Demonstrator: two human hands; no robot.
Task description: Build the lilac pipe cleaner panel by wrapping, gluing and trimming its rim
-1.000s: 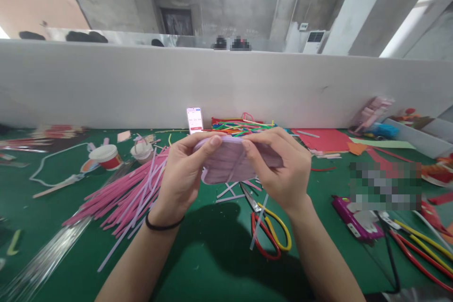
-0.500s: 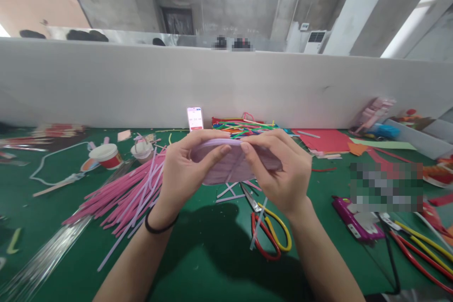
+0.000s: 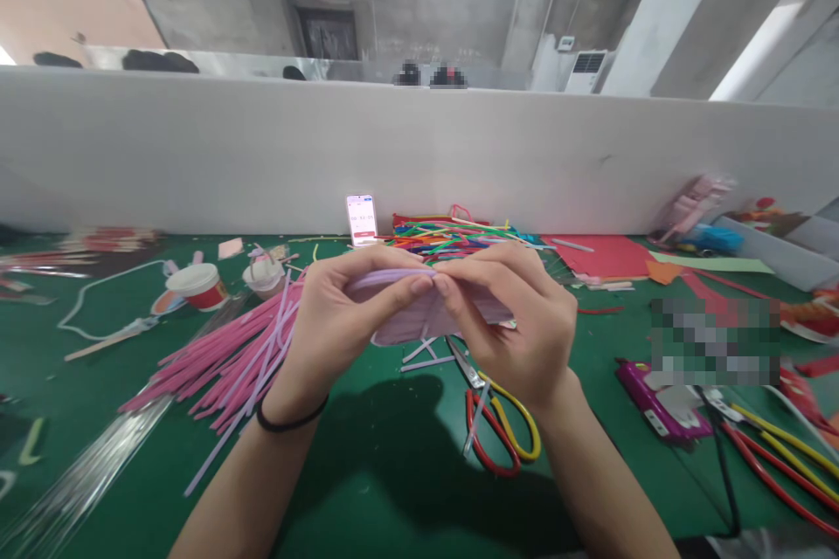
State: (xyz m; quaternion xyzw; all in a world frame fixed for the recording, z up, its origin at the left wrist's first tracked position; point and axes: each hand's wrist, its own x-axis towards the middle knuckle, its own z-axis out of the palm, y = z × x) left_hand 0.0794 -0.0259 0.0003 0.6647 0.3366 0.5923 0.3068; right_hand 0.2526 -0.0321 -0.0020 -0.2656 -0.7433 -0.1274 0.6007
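Note:
Between my two hands, above the table, is a flat, rounded lilac piece that looks built from pipe cleaners (image 3: 410, 320). My left hand (image 3: 344, 306) grips its left side, thumb pressed along the near rim. On the other side my right hand (image 3: 517, 306) pinches the same rim, its thumb and fingertip close to the left thumb. My fingers hide much of the piece. Below it lie scissors (image 3: 502, 424) with red and yellow handles, and a few cut lilac strips (image 3: 427, 364). A bundle of pink and lilac pipe cleaners (image 3: 223, 358) rests beside my left forearm.
A lit phone (image 3: 362, 220) leans on the white partition (image 3: 262, 157). Several coloured pipe cleaners (image 3: 459, 231) are heaped behind my hands. Paper cups (image 3: 197, 286) stand left. Red paper (image 3: 599, 262), a purple packet (image 3: 662, 406) and more scissors (image 3: 773, 454) lie right.
My right thumb and fingertips have shifted left along the rim and now nearly meet my left thumb. Both hands keep hold of the lilac piece.

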